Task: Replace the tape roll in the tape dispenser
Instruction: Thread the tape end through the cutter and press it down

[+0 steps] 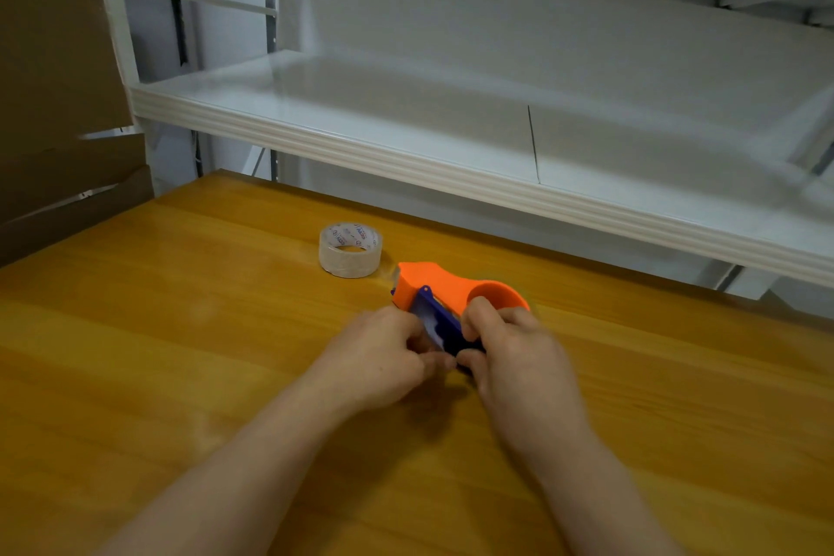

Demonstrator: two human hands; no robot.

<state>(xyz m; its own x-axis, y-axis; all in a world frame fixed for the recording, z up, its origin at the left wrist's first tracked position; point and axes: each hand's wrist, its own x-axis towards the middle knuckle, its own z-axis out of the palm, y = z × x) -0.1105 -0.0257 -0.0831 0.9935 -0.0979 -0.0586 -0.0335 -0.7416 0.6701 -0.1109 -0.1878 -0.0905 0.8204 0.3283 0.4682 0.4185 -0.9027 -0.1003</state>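
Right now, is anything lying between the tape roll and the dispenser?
Nothing: in the head view only a short bare strip of table separates the tape roll from the dispenser, which both hands are gripping.

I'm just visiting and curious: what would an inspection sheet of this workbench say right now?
Surface: wooden table, glossy orange-brown, bare apart from the job's things.
Job's things: orange and blue tape dispenser lying on the table; clear tape roll flat on the table just beyond and left of it, apart from both hands.
Clutter: nothing seen.
Hands: left hand and right hand both closed on the dispenser's blue near end; blurred, so the exact grip cannot be told.
Cables: nothing seen.
Surroundings: white metal shelf behind the table, nothing on it; brown cardboard standing at far left.
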